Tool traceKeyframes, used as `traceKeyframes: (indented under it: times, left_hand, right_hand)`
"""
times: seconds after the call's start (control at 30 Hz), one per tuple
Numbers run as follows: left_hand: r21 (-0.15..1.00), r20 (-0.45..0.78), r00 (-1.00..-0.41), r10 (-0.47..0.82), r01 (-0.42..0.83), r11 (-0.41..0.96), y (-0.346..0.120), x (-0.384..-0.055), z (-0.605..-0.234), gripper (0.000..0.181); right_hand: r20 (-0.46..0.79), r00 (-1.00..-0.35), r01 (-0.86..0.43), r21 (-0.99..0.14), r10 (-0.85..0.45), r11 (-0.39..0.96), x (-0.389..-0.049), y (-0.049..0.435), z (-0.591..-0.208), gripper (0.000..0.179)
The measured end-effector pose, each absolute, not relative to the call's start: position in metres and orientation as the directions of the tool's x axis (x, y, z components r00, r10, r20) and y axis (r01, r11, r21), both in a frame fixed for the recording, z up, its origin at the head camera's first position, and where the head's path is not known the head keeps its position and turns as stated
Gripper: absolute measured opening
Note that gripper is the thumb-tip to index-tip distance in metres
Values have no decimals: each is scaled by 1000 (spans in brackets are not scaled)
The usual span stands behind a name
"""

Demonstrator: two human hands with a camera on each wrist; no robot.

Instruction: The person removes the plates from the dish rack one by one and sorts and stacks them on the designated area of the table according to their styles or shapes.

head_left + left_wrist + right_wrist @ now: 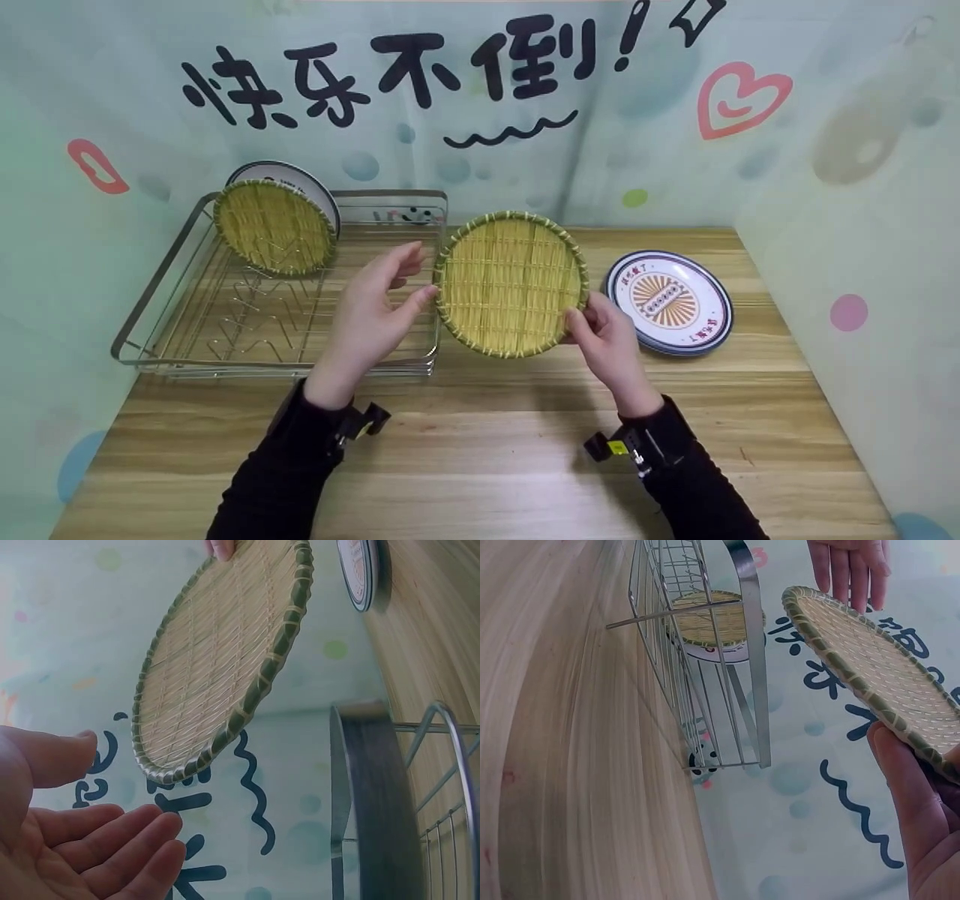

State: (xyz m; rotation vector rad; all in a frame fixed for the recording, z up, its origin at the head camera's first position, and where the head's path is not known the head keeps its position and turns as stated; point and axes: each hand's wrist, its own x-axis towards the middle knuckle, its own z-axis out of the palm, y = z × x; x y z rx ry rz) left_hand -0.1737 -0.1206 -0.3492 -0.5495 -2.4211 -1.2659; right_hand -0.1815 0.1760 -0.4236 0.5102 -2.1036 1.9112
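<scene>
A round woven bamboo tray (511, 285) with a green bound rim is held up over the table, its flat face toward the head camera. My right hand (606, 341) pinches its lower right rim, thumb in front and fingers behind. On the other side, my left hand (375, 315) has its fingers spread loosely beside the tray's left rim. The left wrist view shows a gap between this hand (97, 832) and the tray (217, 667). A second bamboo tray (274, 229) stands tilted in the wire dish rack (390, 367), in front of a white plate (319, 187).
The metal rack, with several bent wire dividers (255, 345), occupies the left side of the wooden table (480, 465). At the right lies a small stack of blue-rimmed white plates (675, 304). A printed curtain (510, 180) hangs behind and along both sides.
</scene>
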Motion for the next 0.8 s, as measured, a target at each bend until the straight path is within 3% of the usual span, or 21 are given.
traceKeyframes:
  times: [0.23, 0.43, 0.8]
  left_hand:
    - [700, 456, -873, 174, 473, 536, -124, -173, -353, 53]
    - [692, 442, -878, 183, 463, 554, -128, -173, -356, 55]
    - [685, 437, -879, 188, 461, 564, -131, -172, -361, 54]
  right_hand:
    - [337, -938, -342, -937, -78, 64, -188, 180, -428, 20]
    - [303, -952, -304, -941, -31, 150, -193, 183, -433, 15]
    - [181, -983, -182, -977, -22, 111, -204, 188, -438, 14]
